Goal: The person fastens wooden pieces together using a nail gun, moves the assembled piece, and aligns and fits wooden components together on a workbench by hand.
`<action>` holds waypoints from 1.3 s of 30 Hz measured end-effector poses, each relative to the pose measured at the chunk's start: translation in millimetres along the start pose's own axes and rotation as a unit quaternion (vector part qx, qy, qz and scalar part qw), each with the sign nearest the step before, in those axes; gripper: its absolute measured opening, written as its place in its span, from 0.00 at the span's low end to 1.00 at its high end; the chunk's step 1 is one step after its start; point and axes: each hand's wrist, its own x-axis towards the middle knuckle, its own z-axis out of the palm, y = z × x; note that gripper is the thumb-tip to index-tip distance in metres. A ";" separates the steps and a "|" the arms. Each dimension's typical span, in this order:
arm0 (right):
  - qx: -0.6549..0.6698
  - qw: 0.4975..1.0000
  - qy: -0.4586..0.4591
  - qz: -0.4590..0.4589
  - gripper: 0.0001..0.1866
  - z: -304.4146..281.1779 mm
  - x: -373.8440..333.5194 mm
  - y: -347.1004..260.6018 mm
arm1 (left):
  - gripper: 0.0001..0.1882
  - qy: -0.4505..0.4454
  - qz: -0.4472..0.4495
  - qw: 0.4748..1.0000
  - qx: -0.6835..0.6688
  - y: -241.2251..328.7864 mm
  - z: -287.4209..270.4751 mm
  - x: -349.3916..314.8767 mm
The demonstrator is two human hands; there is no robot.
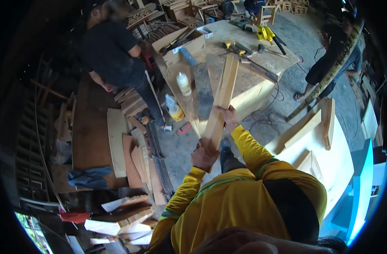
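Observation:
Both my hands hold a long piece of pale lumber (226, 84), which looks like two or more boards laid together. My left hand (205, 155) is wrapped round its near end. Farther up, my right hand (229, 118) grips its right edge. The lumber slants away from me, its far end over the wooden workbench (210, 38). Beside it on the bench lies a dark flat board (203, 91), with a white squeeze bottle (183, 84) to the left.
Yellow cordless drills (235, 47), a yellow blower (267, 34) and a cardboard box (180, 46) sit on the bench. One person (113, 51) stands at left, another (337, 55) at right near a slanting pole (333, 72). Boards (303, 129) rest on a white panel (339, 156) to my right.

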 end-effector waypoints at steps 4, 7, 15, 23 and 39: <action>-0.017 1.000 0.005 0.024 0.21 -6.7 102.6 9.7 | 0.39 -0.025 0.014 0.999 0.041 19.8 12.8 98.4; -0.083 0.992 0.018 0.097 0.20 -2.5 159.4 2.9 | 0.34 -0.051 -0.029 0.998 0.012 28.2 17.3 153.1; -0.390 0.886 -0.191 0.162 0.20 -20.5 311.9 -30.5 | 0.48 -0.130 -0.106 0.985 0.031 0.3 83.0 262.3; -0.336 0.930 -0.113 0.093 0.26 -28.9 321.1 0.3 | 0.51 -0.050 -0.043 0.998 -0.005 -3.4 81.2 249.3; -0.731 0.674 0.023 -0.105 0.51 -23.7 297.7 47.6 | 0.46 -0.415 0.062 0.850 -0.318 -10.9 14.2 286.7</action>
